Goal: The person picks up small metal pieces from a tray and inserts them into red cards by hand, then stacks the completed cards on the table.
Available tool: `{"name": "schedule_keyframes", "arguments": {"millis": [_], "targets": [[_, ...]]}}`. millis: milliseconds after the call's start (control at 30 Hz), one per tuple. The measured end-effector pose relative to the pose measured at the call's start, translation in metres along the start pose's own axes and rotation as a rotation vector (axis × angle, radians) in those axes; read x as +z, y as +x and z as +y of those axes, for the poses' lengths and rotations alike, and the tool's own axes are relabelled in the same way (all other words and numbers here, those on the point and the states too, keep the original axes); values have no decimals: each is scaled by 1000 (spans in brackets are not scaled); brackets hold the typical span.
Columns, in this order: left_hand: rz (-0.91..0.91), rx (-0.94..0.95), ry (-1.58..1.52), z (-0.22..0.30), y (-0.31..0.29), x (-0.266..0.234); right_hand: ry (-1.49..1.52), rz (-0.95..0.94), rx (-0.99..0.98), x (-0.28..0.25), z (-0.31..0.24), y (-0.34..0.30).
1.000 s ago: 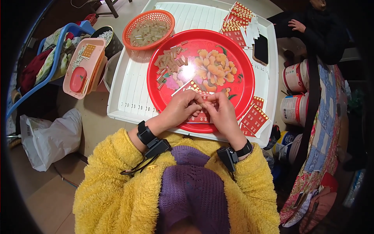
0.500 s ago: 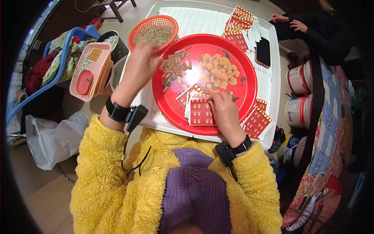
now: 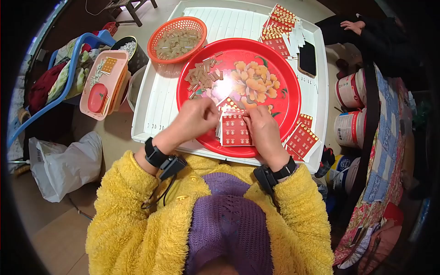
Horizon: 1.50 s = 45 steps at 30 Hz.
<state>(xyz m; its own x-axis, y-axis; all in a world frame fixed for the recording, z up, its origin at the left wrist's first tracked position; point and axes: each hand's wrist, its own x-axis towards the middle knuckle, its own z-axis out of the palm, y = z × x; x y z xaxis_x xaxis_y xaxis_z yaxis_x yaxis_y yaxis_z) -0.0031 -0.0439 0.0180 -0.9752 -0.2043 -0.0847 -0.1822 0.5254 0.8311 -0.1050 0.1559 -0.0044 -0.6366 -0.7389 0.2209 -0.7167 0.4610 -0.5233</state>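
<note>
My right hand (image 3: 264,129) pinches the right edge of a stack of red cards (image 3: 235,133) with rows of small pale marks, resting at the near rim of a red round tray (image 3: 288,103). At the stack's left side my left hand (image 3: 197,118) is closed, thumb and fingertips together; whatever they pinch is too small or hidden to tell. Further cards with yellow dots (image 3: 233,104) lie just behind the stack. Small clear tubes (image 3: 204,75) are heaped on the tray's left side, beside its printed orange flower (image 3: 256,80).
An orange sieve basket (image 3: 178,40) of similar tubes stands at the far left of the white table (image 3: 142,117). Dotted red cards (image 3: 301,140) lie right of the tray; more cards (image 3: 279,34) and a phone (image 3: 307,59) sit beyond. Another person's hand (image 3: 353,26) shows far right.
My left hand has come from beside the basket down to the left of the card stack. My right hand keeps its hold. The other person's hands have drawn together.
</note>
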Motion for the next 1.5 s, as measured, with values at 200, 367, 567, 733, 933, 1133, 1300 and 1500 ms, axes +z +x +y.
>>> {"name": "schedule_keyframes", "arguments": {"millis": [200, 367, 567, 733, 933, 1133, 1300, 1500], "targets": [[-224, -298, -711, 2, -2, 52, -91, 13, -46, 1, -1, 0], [-212, -385, -880, 4, 2, 52, -107, 19, -130, -3, 0, -3], [-172, -368, -894, -1, 2, 57, -69, 0, -175, -10, 1, -10], [-189, -350, -904, -4, 2, 56, 16, 23, -106, -6, 1, -6], [-233, -385, -882, -1, 2, 53, -3, 5, -70, -4, 5, -8], [-214, -416, -946, 1, 3, 52, 501, -116, 244, -2, 9, -8], [-208, -395, -963, 0, 3, 53, 639, -241, 396, -5, 5, -6], [-205, -406, -996, -3, 1, 54, 558, -198, 327, -5, 4, -8]]}}
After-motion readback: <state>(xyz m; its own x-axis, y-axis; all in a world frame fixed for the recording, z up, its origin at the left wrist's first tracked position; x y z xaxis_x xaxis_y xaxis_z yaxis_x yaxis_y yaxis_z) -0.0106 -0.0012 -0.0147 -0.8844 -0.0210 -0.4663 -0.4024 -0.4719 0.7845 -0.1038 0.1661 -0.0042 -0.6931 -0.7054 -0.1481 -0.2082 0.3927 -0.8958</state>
